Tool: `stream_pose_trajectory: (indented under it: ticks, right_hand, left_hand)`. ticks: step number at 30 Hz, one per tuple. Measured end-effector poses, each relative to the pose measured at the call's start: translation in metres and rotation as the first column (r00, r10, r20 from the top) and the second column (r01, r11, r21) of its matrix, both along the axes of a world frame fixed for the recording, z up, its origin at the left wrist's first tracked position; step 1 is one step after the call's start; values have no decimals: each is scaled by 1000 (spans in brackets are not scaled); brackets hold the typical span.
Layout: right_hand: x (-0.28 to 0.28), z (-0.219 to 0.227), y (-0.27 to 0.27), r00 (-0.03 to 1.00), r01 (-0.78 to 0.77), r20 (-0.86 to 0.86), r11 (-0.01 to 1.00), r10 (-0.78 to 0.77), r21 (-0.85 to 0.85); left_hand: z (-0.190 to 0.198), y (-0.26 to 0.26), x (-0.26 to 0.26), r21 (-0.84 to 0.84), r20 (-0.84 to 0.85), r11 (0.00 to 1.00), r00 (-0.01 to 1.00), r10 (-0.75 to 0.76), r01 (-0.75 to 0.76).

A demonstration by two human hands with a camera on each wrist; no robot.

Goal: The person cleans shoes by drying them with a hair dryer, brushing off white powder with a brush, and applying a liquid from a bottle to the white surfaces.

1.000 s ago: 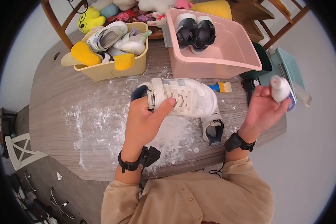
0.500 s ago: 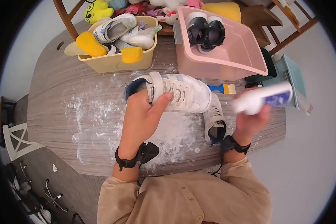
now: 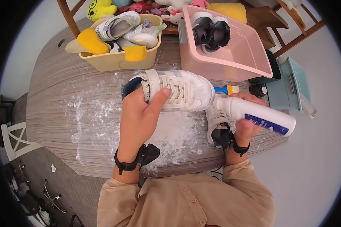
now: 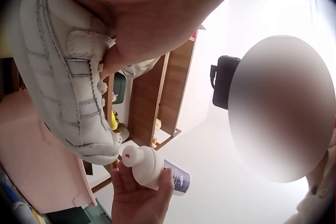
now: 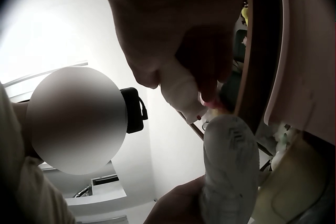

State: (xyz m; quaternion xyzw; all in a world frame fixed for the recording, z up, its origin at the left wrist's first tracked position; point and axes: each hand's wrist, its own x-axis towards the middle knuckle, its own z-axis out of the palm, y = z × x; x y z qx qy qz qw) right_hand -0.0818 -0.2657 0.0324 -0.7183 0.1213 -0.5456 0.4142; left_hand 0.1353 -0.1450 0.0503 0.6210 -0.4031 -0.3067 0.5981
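My left hand [image 3: 140,113] grips a white sneaker [image 3: 197,90] at its heel opening, thumb over the laces, toe pointing right. In the left wrist view the sneaker [image 4: 68,87] shows its stitched side. My right hand [image 3: 248,125] holds a white squeeze bottle [image 3: 269,117] with a blue label, tilted so its nozzle points left, close to the sneaker's toe. The bottle's red tip [image 4: 127,155] shows in the left wrist view. Behind the toe and nozzle, a second white sneaker [image 3: 219,132] lies on the table, partly covered.
White powder [image 3: 170,140] is spread over the wooden table [image 3: 53,113]. A blue-handled brush [image 3: 227,89] and a dark jar [image 3: 258,90] lie beyond the bottle. Behind stand a yellow bin [image 3: 121,62] of shoes and a pink bin [image 3: 231,70] with black shoes [image 3: 210,34].
The bottle has swung from upright at the far right to lying tilted, nozzle leftward, and come in to the sneaker's toe. The held sneaker has shifted slightly left.
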Motion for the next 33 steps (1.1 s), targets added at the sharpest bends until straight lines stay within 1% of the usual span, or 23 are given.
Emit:
stream_pose_trajectory:
  ticks: [1,2,5,6,10,13,18,19,22,25,26,28,30,31,33]
  right_hand:
    - [-1,-2,-1,995,-88,44,996,87,15]
    - [-1,-3,0,991,-123,61,991,121,41]
    - [6,0,-1,970,-234,50,971,237,-47]
    - [7,0,-2,968,-243,54,968,246,-54]
    - [3,3,-1,982,-186,-72,972,177,-147]
    - [5,2,-3,983,-173,-100,959,154,-225]
    - [8,2,0,991,-87,-118,963,59,-255]
    - [8,1,0,992,-72,-118,964,43,-256]
    - [5,-4,0,995,-7,-96,980,-12,-197]
    - [3,2,2,990,6,-135,988,-27,-153]
    - [5,0,1,996,4,-88,992,-15,-127]
    - [1,6,0,990,-13,-140,996,1,-86]
    - [4,7,2,991,29,-132,999,-35,-42]
    - [5,8,2,990,50,-127,999,-52,-20]
    - [8,10,9,970,213,-132,976,-204,53]
  left_hand:
    - [1,1,1,7,-6,1000,1000,-4,4]
    - [1,1,1,14,-13,1000,1000,-8,8]
    - [2,2,1,18,-40,1000,999,-13,14]
    - [2,2,1,17,-49,1000,999,-13,14]
    - [5,5,-2,-13,-62,999,997,38,-39]
    - [7,8,-2,-10,-57,998,997,60,-61]
    - [2,8,-1,-23,-53,997,996,71,-72]
    - [3,8,-1,-20,-28,997,997,74,-74]
    - [6,10,-2,-18,41,997,996,76,-75]
    - [6,11,-3,-43,92,997,993,73,-69]
    - [7,11,-3,-59,106,996,992,73,-67]
    - [9,12,-3,-70,143,996,987,71,-61]
    - [15,14,-3,-63,185,996,980,69,-58]
    - [16,15,-3,-68,177,996,982,68,-57]
    - [16,17,-3,-79,161,995,985,66,-54]
